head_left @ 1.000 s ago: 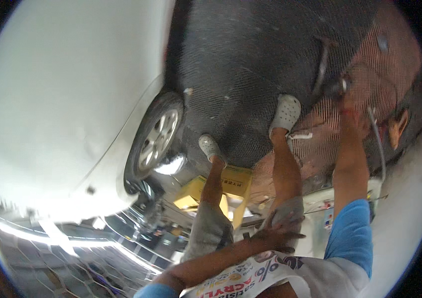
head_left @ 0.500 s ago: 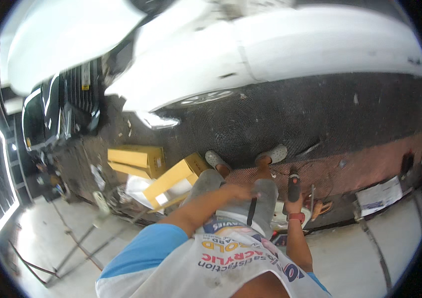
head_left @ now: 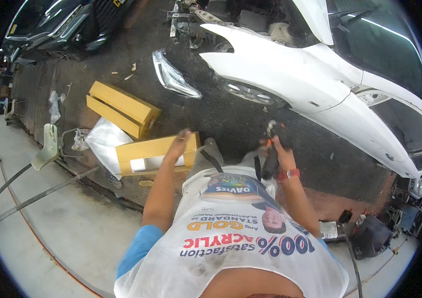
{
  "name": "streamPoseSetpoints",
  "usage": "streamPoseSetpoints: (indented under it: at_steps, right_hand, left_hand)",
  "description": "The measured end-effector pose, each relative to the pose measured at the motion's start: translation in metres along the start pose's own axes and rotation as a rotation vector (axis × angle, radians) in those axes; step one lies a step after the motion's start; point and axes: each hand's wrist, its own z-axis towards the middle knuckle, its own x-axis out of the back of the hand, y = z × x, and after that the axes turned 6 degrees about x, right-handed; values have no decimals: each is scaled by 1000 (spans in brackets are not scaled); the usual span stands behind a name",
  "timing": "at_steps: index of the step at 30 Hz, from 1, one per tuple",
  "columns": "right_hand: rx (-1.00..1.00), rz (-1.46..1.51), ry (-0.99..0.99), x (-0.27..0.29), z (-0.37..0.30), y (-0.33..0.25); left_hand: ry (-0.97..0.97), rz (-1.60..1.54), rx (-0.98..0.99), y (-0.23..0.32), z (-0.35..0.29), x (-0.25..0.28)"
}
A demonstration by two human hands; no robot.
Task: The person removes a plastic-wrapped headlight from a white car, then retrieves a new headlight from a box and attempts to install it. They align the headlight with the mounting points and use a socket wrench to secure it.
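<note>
In my right hand (head_left: 284, 154) is a cordless drill (head_left: 270, 166), dark with orange accents, held in front of my right thigh. My fingers are closed around it, and its outline partly merges with the dark floor. My left hand (head_left: 177, 148) is empty, its fingers stretched out over a long yellow-brown cardboard box (head_left: 151, 149). Whether it touches the box I cannot tell. White padding shows at the box's side. Beyond it lies a second cardboard box (head_left: 121, 107), next to a sheet of white wrapping (head_left: 106, 141).
A white car (head_left: 290, 84) with its front stripped stands ahead on the right. A loose clear headlight (head_left: 171, 77) lies on the dark floor by its wheel. At far left are a dark vehicle (head_left: 62, 25) and a pale green chair (head_left: 48, 146); a black bin-like thing (head_left: 372, 236) stands at right.
My view has swung toward the car's front. My left hand has moved from across my lap out to the left, over the box. The drill stays in my right hand, now farther forward.
</note>
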Motion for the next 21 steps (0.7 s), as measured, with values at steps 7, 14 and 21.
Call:
streamPoseSetpoints:
  at_steps: [7,14,21]
  right_hand:
    - [-91,37,-124,-121,56,-56]
    - [-133,-10,-267,-173,143,-83]
    - [91,-191,-247,-225,233,-143]
  left_hand:
    - [194,-533,147,-55,-20,78]
    - [207,-619,331,-64,28,66]
    - [247,-349,507,-84,73,60]
